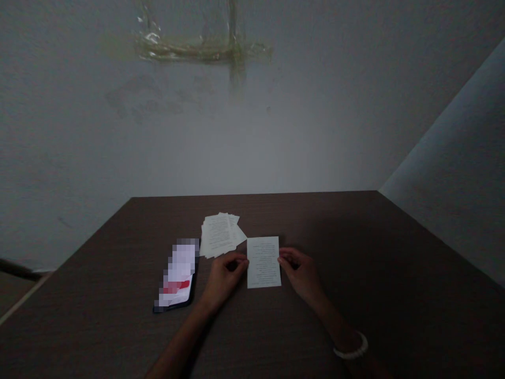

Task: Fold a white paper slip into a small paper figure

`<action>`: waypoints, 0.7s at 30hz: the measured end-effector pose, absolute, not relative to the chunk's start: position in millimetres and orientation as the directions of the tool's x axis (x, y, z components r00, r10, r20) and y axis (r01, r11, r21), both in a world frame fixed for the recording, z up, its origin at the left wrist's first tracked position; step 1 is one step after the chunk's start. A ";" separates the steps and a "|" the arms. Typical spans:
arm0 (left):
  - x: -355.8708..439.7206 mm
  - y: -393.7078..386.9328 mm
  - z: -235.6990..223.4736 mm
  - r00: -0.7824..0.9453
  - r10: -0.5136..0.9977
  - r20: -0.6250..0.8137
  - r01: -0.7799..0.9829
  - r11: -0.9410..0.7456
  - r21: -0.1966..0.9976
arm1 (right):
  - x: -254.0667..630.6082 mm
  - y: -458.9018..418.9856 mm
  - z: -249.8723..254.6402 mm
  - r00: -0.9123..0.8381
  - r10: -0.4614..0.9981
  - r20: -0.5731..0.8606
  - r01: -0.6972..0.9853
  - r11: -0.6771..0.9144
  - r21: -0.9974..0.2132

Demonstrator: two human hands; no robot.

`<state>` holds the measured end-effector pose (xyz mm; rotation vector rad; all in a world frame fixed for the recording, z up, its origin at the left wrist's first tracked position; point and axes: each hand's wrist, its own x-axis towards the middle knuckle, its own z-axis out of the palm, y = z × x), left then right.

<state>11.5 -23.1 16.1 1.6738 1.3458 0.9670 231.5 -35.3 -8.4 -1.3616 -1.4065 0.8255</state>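
Observation:
Between my two hands is a small printed sheet of paper (264,263), its text facing up. My left hand (224,276) pinches the left edge between thumb and fingers. On the opposite edge, my right hand (302,271) grips the sheet the same way. A loose, fanned pile of similar printed papers (219,234) lies just beyond my left hand. The sheet's far left corner meets or nearly meets that pile; I cannot tell if they touch.
A phone (177,276) with a lit, blurred screen lies left of my left hand. The dark wooden table (394,295) runs back to a grey wall (315,131), which carries strips of shiny tape (189,51). A pale bracelet (351,353) circles my right wrist.

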 end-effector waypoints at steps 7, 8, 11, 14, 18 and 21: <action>11.9 -22.4 16.8 0.164 0.986 0.039 0.326 -0.091 0.941 | 233.6 -34.9 -9.9 0.075 0.980 0.183 0.286 0.155 -0.946; 11.9 -22.2 16.7 0.154 0.987 0.033 0.314 -0.081 0.946 | 234.0 -34.9 -9.8 0.071 0.980 0.185 0.289 0.158 -0.944; 11.5 -21.2 16.0 0.140 0.990 0.025 0.284 -0.064 0.957 | 234.8 -35.1 -9.2 0.065 0.979 0.194 0.298 0.166 -0.940; 11.2 -20.4 15.5 0.131 0.991 0.007 0.272 -0.042 0.961 | 235.3 -35.6 -8.8 0.066 0.978 0.199 0.300 0.171 -0.938; 11.3 -20.3 15.3 0.122 0.992 -0.015 0.259 -0.017 0.966 | 235.9 -36.1 -9.0 0.063 0.978 0.197 0.319 0.167 -0.933; 11.0 -20.5 15.4 0.130 0.991 -0.018 0.259 -0.016 0.966 | 236.3 -36.0 -8.6 0.064 0.978 0.198 0.329 0.166 -0.929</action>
